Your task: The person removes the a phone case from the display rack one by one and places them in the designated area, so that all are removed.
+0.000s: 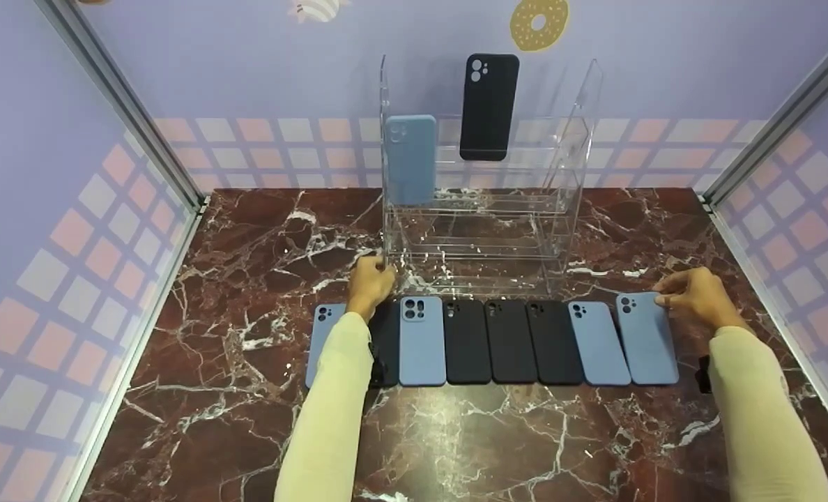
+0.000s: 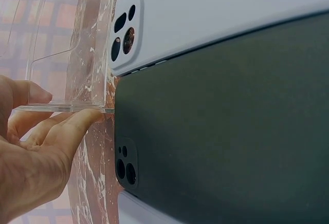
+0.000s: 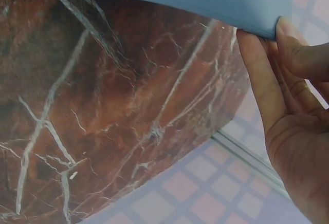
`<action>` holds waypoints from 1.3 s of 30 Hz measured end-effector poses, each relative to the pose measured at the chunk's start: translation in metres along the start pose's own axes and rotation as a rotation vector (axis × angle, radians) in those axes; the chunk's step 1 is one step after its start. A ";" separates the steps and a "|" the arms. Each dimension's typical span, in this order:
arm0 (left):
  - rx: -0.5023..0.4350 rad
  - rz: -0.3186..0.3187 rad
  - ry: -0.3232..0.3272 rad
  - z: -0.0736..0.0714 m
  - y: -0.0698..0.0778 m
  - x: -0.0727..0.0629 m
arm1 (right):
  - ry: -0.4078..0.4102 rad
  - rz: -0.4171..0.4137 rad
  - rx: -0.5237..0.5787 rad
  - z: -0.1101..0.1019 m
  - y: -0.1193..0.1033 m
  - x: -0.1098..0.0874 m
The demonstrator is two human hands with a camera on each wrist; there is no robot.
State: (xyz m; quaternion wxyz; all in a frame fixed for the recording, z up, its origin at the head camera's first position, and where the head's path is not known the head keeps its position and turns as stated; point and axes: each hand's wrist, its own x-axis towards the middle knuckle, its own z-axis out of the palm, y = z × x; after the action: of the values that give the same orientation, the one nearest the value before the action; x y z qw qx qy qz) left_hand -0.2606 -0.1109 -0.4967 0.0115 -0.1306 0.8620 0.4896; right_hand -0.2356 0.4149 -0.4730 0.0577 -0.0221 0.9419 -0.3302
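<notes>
My left hand [image 1: 371, 284] is at the front left corner of a clear acrylic tiered stand [image 1: 484, 202]. In the left wrist view, its thumb and fingers pinch the edge of the stand's side panel [image 2: 56, 75]. My right hand [image 1: 700, 296] pinches the top right corner of the rightmost blue phone case [image 1: 645, 341]. That case's top end is tilted up off the table, as the right wrist view shows. Beneath my left forearm, a dark phone case [image 2: 216, 121] is partly covered in the head view.
A row of phone cases spans the table [image 1: 497, 446], including a light blue one [image 1: 422, 348] and a black one [image 1: 468, 348]. On the stand are another blue case [image 1: 411, 164] and, higher up, a black case [image 1: 489, 108]. Panelled walls [image 1: 24, 209] enclose the table.
</notes>
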 end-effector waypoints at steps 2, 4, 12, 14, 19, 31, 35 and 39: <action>-0.008 0.003 0.004 0.000 0.000 0.000 | -0.001 0.014 -0.004 0.002 0.000 0.000; -0.009 0.003 0.011 0.000 0.000 0.000 | -0.007 0.026 -0.005 0.003 0.000 0.000; 0.005 -0.011 0.013 0.002 -0.001 -0.001 | -0.028 0.050 0.021 0.006 0.005 -0.001; 0.004 -0.011 0.012 0.002 -0.001 -0.001 | -0.027 0.049 0.028 0.008 0.006 -0.001; -0.009 -0.014 0.010 0.001 -0.001 -0.002 | -0.038 0.054 0.044 0.008 0.005 -0.001; -0.014 -0.012 -0.008 -0.002 -0.001 -0.001 | 0.039 -0.075 -0.071 0.006 -0.029 0.009; -0.009 -0.018 -0.004 -0.001 -0.001 -0.001 | 0.106 -0.147 -0.115 0.005 -0.060 0.014; -0.015 -0.016 0.002 0.001 -0.001 -0.001 | 0.162 -0.253 -0.123 0.004 -0.096 0.020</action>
State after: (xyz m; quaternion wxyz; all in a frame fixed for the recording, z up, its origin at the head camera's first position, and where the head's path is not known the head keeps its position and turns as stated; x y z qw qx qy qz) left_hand -0.2598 -0.1106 -0.4976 0.0135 -0.1384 0.8572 0.4958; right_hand -0.2549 0.3361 -0.4183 -0.0621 -0.1173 0.9515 -0.2774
